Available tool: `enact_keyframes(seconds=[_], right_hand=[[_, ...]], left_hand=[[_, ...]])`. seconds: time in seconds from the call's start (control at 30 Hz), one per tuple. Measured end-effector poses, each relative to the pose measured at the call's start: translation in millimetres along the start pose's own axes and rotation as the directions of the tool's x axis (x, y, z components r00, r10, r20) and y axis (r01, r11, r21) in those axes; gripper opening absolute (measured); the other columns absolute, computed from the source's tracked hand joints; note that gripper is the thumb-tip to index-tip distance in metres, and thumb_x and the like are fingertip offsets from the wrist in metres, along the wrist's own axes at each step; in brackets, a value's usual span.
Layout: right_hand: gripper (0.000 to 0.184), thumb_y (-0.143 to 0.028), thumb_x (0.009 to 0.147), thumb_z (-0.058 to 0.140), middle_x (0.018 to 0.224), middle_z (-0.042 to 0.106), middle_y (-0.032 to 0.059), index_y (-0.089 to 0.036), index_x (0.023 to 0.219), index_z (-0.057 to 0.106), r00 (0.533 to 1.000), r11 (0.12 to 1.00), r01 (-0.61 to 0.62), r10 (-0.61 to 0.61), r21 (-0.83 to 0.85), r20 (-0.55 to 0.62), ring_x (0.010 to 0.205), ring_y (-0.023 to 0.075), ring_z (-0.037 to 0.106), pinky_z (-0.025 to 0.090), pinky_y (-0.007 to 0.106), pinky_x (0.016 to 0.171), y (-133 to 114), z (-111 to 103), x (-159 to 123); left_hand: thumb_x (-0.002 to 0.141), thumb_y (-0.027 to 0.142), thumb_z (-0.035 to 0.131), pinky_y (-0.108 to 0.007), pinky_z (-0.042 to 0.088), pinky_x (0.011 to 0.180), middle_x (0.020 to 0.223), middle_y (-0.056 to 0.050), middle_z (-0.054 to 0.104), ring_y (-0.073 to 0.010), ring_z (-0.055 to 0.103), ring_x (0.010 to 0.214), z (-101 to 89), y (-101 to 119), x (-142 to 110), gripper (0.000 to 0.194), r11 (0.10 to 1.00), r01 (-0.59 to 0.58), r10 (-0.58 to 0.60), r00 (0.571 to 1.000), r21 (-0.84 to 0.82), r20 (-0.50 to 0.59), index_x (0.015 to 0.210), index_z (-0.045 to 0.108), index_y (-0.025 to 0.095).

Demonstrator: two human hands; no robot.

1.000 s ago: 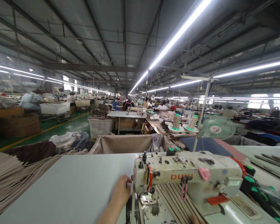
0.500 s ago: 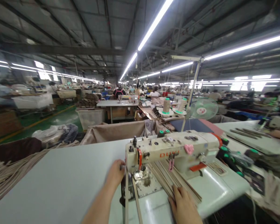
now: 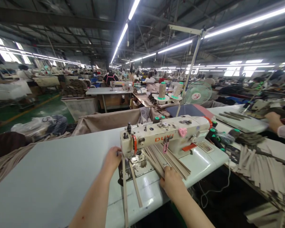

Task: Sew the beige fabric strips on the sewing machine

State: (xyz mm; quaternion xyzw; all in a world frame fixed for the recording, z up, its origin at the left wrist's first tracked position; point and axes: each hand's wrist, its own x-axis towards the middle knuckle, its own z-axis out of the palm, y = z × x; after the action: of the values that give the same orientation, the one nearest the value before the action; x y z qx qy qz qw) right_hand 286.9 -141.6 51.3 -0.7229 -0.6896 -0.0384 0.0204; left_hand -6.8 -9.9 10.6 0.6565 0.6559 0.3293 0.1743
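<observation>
Resting at the near left edge of the strip bundle (image 3: 177, 161), the right hand (image 3: 172, 179) is partly closed, fingers bent over and touching the strips; whether it grips any one strip cannot be told. The bundle lies under the arm of the sewing machine (image 3: 154, 136), fanned slantwise across the machine bed toward the front edge of the table (image 3: 68, 174).

The left hand (image 3: 112, 157) is positioned at the needle end of the machine, beside the head. Its fingers are curled and their tips are partly hidden; what it holds, if anything, cannot be told. Two separate strips, an outer strip (image 3: 124, 193) and an inner strip (image 3: 136, 186), extend from below the head toward the front edge, apart from the bundle.

A pink clip (image 3: 165, 145) hangs at the front of the machine arm. Two thread cones (image 3: 162, 91) stand behind the machine, left of a green fan (image 3: 197, 93).
</observation>
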Motion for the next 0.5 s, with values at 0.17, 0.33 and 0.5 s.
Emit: enact_keyframes(seconds=[0.17,0.33,0.5], right_hand=[[0.012,-0.011,0.087,0.062,0.095,0.072,0.0216,-0.006,0.097,0.066,1.000,1.000,0.010,-0.010,-0.020,0.005,0.091,0.0358,0.075,0.056,0.039,0.077,-11,-4,-4],[0.019,-0.001,0.092,0.050,0.093,0.072,0.0248,-0.004,0.096,0.068,1.000,0.999,-0.002,0.001,-0.033,-0.017,0.087,0.0348,0.076,0.056,0.037,0.071,-18,-4,-7],[0.038,0.007,0.093,0.033,0.094,0.072,0.0286,-0.003,0.097,0.069,1.000,1.000,-0.006,0.006,0.028,0.003,0.088,0.0353,0.076,0.056,0.038,0.072,-19,-2,-14]], left_hand=[[0.085,0.007,0.061,-0.032,0.045,0.106,0.123,-0.011,0.068,-0.0237,0.062,0.119,-1.5,2,-1,0.027,1.000,-0.005,0.006,1.000,-0.014,0.011,0.106,0.074,0.016],[0.078,0.002,0.065,-0.030,0.045,0.106,0.126,-0.014,0.067,-0.0242,0.061,0.121,-1.5,3,-2,0.032,0.999,-0.053,0.053,0.998,-0.006,0.022,0.107,0.072,0.013],[0.074,0.006,0.070,-0.035,0.046,0.107,0.124,-0.016,0.067,-0.0290,0.061,0.123,-0.2,2,0,0.032,0.994,-0.112,0.113,0.992,-0.018,0.064,0.106,0.070,0.011]])
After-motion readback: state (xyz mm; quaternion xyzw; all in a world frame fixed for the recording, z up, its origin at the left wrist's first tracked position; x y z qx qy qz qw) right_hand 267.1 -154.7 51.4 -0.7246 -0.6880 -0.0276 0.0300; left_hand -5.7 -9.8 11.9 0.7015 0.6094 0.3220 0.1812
